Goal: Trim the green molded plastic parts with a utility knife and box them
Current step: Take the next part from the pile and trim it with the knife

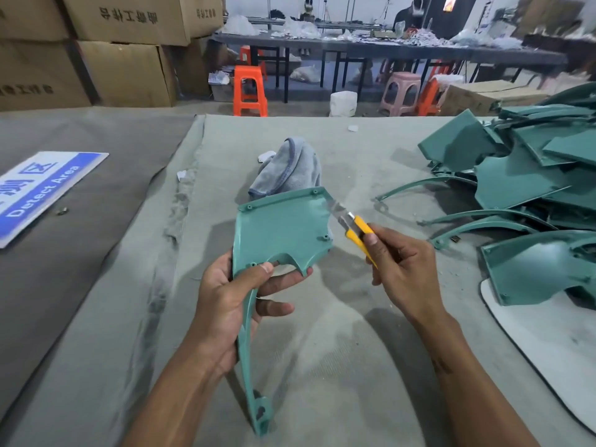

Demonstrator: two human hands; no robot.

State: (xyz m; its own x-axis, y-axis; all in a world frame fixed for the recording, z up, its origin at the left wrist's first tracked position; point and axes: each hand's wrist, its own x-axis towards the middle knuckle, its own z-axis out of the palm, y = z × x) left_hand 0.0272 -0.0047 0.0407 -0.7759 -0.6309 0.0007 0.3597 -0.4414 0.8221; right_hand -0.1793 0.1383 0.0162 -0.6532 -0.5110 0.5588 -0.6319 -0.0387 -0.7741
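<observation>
I see my left hand (232,304) gripping a smooth green plastic part (280,230), flat panel tapering to a curved arm, above the grey cloth-covered table (322,333). My right hand (403,272) curls round the yellow utility knife (358,232), its blade touching the panel's right edge.

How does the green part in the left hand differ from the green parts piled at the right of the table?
The held part is gripped by the left hand above the table, alone; the piled parts lie overlapping on the cloth. The utility knife in the right hand has its blade at the held part's edge; nothing touches the piled parts. Both are the same green plastic.
</observation>
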